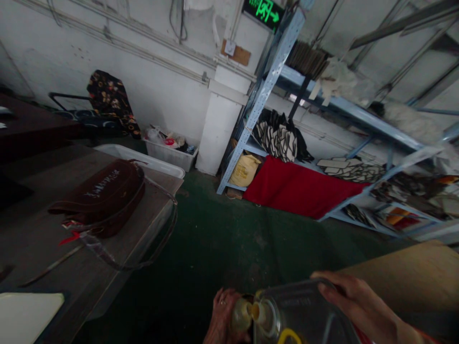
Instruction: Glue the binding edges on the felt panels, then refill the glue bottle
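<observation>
At the bottom of the view, my right hand point(358, 298) is closed over the edge of a dark grey metal can point(304, 306), which lies tilted with its spout pointing left. A yellow handle point(289, 336) shows on the can's end. My left hand point(224, 313), with a ring on one finger, is wrapped round a small translucent yellowish container point(240, 315). The container's mouth meets the can's yellow-stained spout point(263, 315). Whether liquid is flowing between them I cannot tell. The lower parts of both hands' load are cut off by the frame.
On the left, a brown bag point(111, 191) with a long strap lies on a worktable point(158, 191). Blue metal shelving point(265, 95) with stacked pieces and red cloth point(294, 188) stands ahead to the right. A tan roll point(412, 272) is beside my right arm.
</observation>
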A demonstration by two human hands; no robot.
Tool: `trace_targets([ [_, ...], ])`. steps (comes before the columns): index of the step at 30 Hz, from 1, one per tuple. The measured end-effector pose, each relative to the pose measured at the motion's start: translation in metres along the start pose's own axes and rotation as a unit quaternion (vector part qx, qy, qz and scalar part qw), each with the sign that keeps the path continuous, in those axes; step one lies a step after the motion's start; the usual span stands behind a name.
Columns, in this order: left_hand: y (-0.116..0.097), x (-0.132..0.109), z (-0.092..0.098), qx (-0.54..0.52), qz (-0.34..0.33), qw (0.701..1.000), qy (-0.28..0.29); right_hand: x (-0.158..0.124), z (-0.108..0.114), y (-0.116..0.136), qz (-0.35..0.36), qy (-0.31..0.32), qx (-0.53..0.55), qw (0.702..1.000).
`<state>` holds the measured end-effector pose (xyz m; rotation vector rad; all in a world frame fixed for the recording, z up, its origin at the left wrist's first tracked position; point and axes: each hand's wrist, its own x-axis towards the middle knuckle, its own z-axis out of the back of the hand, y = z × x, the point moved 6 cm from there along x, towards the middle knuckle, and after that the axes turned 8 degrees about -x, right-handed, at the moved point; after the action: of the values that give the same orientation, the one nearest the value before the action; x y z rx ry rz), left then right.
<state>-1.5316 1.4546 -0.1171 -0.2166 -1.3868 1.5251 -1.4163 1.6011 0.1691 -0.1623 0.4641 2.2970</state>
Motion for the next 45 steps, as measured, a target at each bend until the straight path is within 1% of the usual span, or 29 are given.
trace_targets([
  [1, -0.003, 0.001, 0.004, 0.004, -0.004, 1.000, 0.008, 0.000, 0.000, 0.000, -0.002, 0.001, -0.001, 1.000],
  [4, -0.010, 0.004, 0.014, 0.017, -0.022, 1.000, -0.007, 0.000, -0.003, 0.000, -0.004, 0.016, -0.004, 1.000],
  [7, -0.010, 0.002, 0.014, 0.025, -0.030, 0.999, -0.020, 0.001, -0.006, -0.001, -0.006, 0.031, -0.014, 0.999],
  [8, -0.010, 0.001, 0.013, 0.026, -0.034, 0.999, -0.025, 0.001, -0.007, -0.001, -0.008, 0.031, -0.018, 0.999],
  [10, -0.006, -0.003, 0.008, 0.027, -0.037, 0.998, -0.038, 0.000, -0.007, 0.000, -0.017, 0.012, -0.014, 1.000],
  [14, 0.013, -0.014, -0.008, 0.017, -0.018, 0.997, -0.075, -0.002, -0.004, 0.007, -0.027, -0.039, 0.026, 0.999],
  [18, 0.033, -0.025, -0.024, 0.004, -0.009, 0.994, -0.110, -0.002, -0.003, 0.012, -0.018, -0.052, 0.026, 0.998],
  [21, 0.038, -0.028, -0.029, 0.004, -0.020, 0.992, -0.123, -0.001, -0.003, 0.010, -0.018, -0.054, 0.025, 0.998],
  [24, 0.035, -0.027, -0.027, 0.008, -0.024, 0.993, -0.119, -0.001, -0.005, 0.007, -0.030, -0.058, 0.041, 0.997],
  [27, 0.027, -0.023, -0.019, 0.014, -0.034, 0.994, -0.105, -0.001, -0.007, 0.004, -0.050, -0.057, 0.056, 0.996],
  [29, 0.022, -0.021, -0.016, 0.024, -0.050, 0.995, -0.082, -0.001, -0.007, 0.004, -0.053, -0.061, 0.055, 0.995],
  [31, 0.021, -0.020, -0.016, 0.031, -0.058, 0.995, -0.077, -0.002, -0.006, 0.006, -0.049, -0.065, 0.054, 0.995],
  [32, 0.022, -0.021, -0.016, 0.031, -0.059, 0.994, -0.085, -0.002, -0.006, 0.006, -0.045, -0.060, 0.053, 0.996],
  [35, 0.029, -0.025, -0.020, 0.018, -0.061, 0.988, -0.141, -0.001, -0.007, 0.007, -0.045, -0.048, 0.055, 0.996],
  [36, 0.032, -0.027, -0.023, 0.016, -0.059, 0.987, -0.148, -0.001, -0.007, 0.007, -0.048, -0.049, 0.057, 0.996],
  [40, 0.041, -0.031, -0.034, 0.031, -0.043, 0.990, -0.132, -0.001, -0.006, 0.006, -0.057, -0.057, 0.065, 0.995],
  [43, 0.044, -0.033, -0.035, 0.036, -0.043, 0.991, -0.120, 0.000, -0.006, 0.005, -0.054, -0.054, 0.058, 0.995],
  [45, 0.045, -0.034, -0.034, 0.032, -0.043, 0.992, -0.117, 0.002, -0.008, 0.002, -0.050, -0.040, 0.051, 0.997],
])
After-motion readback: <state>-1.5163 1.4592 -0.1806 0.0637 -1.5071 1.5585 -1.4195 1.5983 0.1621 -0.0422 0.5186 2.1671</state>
